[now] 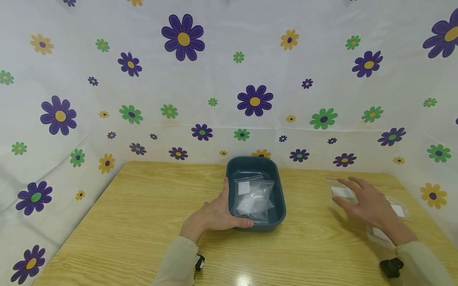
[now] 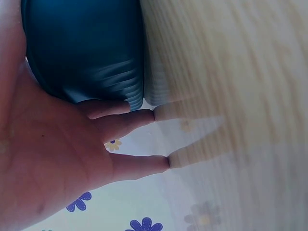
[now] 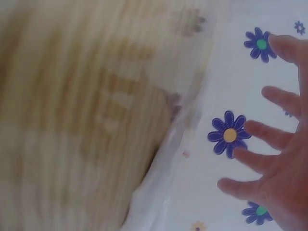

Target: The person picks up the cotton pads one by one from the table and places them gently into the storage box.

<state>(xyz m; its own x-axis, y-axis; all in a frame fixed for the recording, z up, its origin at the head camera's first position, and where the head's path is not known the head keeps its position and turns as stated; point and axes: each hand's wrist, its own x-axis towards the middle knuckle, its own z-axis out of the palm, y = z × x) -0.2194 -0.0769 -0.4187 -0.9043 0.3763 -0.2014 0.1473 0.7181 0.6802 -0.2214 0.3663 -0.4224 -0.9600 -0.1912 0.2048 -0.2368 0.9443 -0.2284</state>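
A dark teal plastic bin (image 1: 280, 198) stands on the table with several clear zip-lock bags (image 1: 255, 196) lying inside, one bearing a white label. My left hand (image 1: 218, 212) rests against the bin's near left corner, thumb along the front rim and fingers along the left side. In the left wrist view its fingers (image 2: 139, 166) look straight, with tips at the tabletop. My right hand (image 1: 370, 202) hovers with spread fingers over a clear zip-lock bag (image 1: 340, 191) with a white label; it holds nothing. The hand partly hides that bag.
More clear bags with white labels, one bag (image 1: 398, 209) and another (image 1: 379, 236), lie to the right, partly behind my right forearm. The wood-grain table (image 1: 143, 222) meets a white flower-print sheet (image 1: 214, 71) at the back and sides.
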